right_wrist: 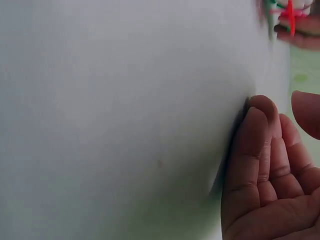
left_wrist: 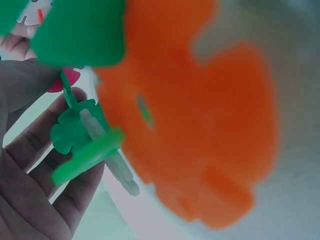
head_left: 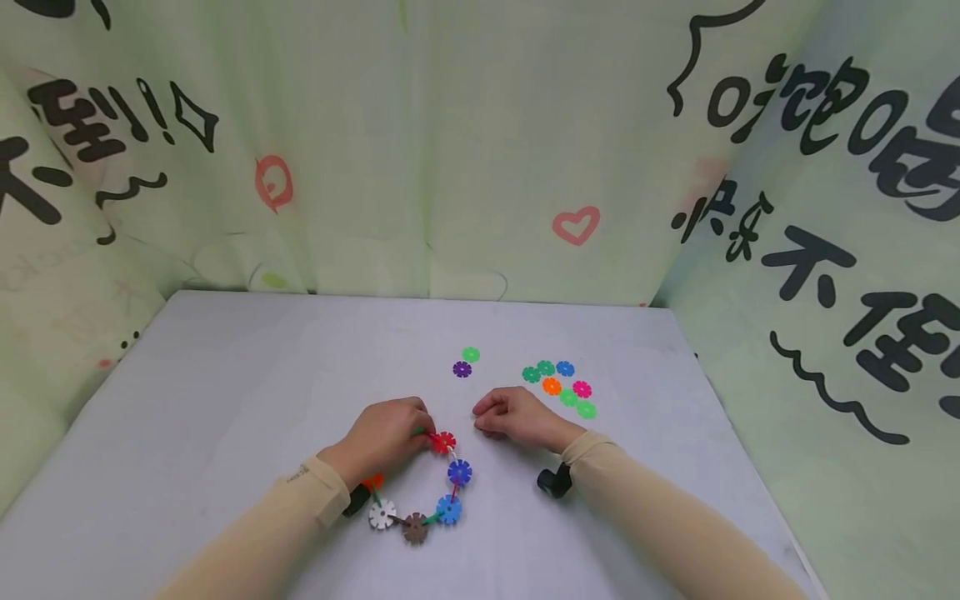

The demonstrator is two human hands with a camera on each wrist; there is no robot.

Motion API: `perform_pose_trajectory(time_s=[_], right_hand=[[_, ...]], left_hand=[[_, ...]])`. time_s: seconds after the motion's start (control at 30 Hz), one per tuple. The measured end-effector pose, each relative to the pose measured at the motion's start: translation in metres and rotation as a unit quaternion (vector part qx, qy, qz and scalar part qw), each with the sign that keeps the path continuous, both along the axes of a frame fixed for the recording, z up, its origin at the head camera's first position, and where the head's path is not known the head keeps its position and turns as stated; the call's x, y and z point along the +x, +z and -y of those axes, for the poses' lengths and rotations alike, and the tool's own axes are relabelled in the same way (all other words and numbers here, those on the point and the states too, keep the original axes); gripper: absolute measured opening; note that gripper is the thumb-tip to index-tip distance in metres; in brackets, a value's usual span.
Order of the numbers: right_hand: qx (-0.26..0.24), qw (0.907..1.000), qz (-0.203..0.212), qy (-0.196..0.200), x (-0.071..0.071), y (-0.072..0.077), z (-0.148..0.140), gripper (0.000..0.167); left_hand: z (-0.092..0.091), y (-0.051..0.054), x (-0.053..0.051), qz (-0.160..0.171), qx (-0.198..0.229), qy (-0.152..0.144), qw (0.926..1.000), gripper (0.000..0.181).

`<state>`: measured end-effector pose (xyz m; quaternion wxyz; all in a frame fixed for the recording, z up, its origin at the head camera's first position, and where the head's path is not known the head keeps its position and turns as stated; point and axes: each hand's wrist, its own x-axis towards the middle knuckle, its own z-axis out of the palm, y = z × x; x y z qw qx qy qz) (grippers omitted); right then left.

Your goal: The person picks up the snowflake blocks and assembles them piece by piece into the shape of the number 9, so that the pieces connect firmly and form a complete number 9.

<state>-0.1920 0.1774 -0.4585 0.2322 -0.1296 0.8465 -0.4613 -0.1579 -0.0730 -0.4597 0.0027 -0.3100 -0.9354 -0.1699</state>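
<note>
My left hand (head_left: 386, 431) pinches part of a ring-shaped chain of notched plastic snowflake discs, at the ring's far left. From the hand the chain curves round through a red disc (head_left: 445, 442), a dark blue disc (head_left: 460, 472), a light blue disc (head_left: 449, 510), a brown disc (head_left: 415, 528) and a white disc (head_left: 382, 514). In the left wrist view an orange disc (left_wrist: 200, 125) looms close, and a green disc (left_wrist: 67, 130) lies against the fingers. The hand hides some joints. My right hand (head_left: 521, 418) hovers at or near the table, fingers loosely bent, holding nothing.
Beyond the hands lie loose discs: a purple disc (head_left: 462, 369) beside a light green disc (head_left: 470, 354), and a right-hand cluster including an orange disc (head_left: 552, 386) and a pink disc (head_left: 582, 389). The white table (head_left: 262, 358) meets printed curtains (head_left: 450, 167) behind.
</note>
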Motion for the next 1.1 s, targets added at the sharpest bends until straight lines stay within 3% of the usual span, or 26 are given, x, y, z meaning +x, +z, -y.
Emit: perform_pose_trajectory(time_s=[0.37, 0.53, 0.7, 0.83, 1.1], right_hand=[[0.073, 0.9940, -0.073, -0.037, -0.049, -0.004, 0.005, 0.015], [0.091, 0.9910, -0.092, -0.035, -0.065, -0.007, 0.013, 0.021], [0.136, 0.9834, -0.120, -0.009, -0.074, -0.008, 0.021, 0.031], [0.177, 0.9742, -0.139, 0.003, -0.076, -0.009, 0.023, 0.029], [0.189, 0.9725, -0.136, -0.003, -0.076, -0.008, 0.030, 0.029]], left_hand=[[0.004, -0.001, 0.001, 0.003, 0.021, -0.001, 0.9998, 0.005], [0.005, -0.001, 0.001, 0.014, 0.022, -0.004, 0.9996, 0.004], [0.004, 0.000, 0.002, 0.017, 0.025, -0.007, 0.9995, 0.004], [0.005, 0.000, 0.002, 0.011, 0.029, -0.008, 0.9995, 0.004], [0.008, -0.002, 0.002, 0.014, 0.030, 0.004, 0.9995, 0.005]])
